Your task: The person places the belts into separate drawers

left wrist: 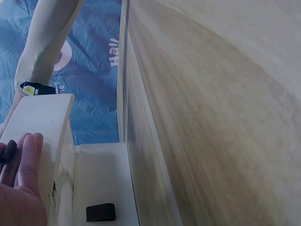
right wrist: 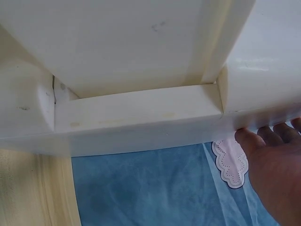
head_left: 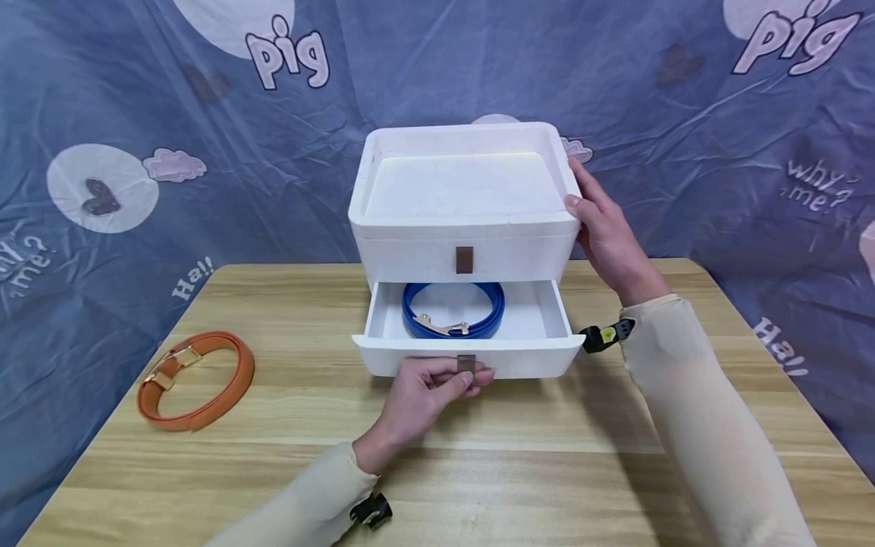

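A white two-drawer organizer (head_left: 465,182) stands at the back of the table, its lower drawer (head_left: 410,361) pulled out. In that drawer lies a coiled blue belt (head_left: 488,323) with a metal buckle. My left hand (head_left: 418,399) pinches the brown pull tab (head_left: 466,364) on the lower drawer's front; the left wrist view shows the tab (left wrist: 8,151) between the fingers. My right hand (head_left: 604,232) rests against the organizer's right side near the top, thumb at the rim. In the right wrist view, its fingertips (right wrist: 245,136) touch the white side wall.
A coiled orange-brown belt (head_left: 239,380) with a metal buckle lies at the table's left. The upper drawer (head_left: 410,258) is closed, with its own brown tab (head_left: 464,260). Behind the wooden table (head_left: 547,486) hangs a blue printed cloth (head_left: 437,68).
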The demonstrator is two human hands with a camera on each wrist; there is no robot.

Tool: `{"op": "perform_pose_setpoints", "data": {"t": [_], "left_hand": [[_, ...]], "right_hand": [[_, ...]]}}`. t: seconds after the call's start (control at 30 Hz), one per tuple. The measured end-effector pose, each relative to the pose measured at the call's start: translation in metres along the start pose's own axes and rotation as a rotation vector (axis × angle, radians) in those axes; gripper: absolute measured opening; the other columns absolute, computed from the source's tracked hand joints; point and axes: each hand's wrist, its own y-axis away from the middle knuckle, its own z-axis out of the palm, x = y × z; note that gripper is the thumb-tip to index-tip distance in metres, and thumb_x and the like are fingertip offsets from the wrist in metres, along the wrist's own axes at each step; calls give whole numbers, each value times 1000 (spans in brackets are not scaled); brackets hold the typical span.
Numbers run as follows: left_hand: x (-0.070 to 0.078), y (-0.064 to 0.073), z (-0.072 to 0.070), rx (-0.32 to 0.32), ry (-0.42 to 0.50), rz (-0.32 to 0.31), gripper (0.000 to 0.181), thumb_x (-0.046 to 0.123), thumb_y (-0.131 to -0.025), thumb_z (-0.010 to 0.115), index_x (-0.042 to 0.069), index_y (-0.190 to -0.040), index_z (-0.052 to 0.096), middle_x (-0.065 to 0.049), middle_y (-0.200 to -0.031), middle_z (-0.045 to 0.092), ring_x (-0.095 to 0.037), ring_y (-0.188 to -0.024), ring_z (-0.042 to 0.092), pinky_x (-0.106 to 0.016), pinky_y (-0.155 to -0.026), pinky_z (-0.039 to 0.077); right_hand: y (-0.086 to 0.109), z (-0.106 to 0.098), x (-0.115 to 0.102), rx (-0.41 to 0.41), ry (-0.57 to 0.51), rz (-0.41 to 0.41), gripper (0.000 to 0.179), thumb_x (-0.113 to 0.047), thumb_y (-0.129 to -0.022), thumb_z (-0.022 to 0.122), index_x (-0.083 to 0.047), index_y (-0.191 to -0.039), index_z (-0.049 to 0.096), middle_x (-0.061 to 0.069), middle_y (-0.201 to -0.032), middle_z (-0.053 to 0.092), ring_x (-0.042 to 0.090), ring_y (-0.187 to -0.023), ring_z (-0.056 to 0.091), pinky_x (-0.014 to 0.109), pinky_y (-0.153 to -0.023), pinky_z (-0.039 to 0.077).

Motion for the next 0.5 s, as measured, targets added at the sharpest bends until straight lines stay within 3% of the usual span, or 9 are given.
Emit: {"op": "perform_pose_setpoints", "data": {"t": [0.5], "left_hand": [[1,-3,-1,0,17,1,19,-4,-95,58,-15,-108,66,-23,-105,69,-34,-102,67,-39,-85,59]], "right_hand": [[1,0,-2,-3,-26,6,61,-23,-104,46,-24,-158,17,4,-159,21,28,-130,38,23,-94,47]]}}
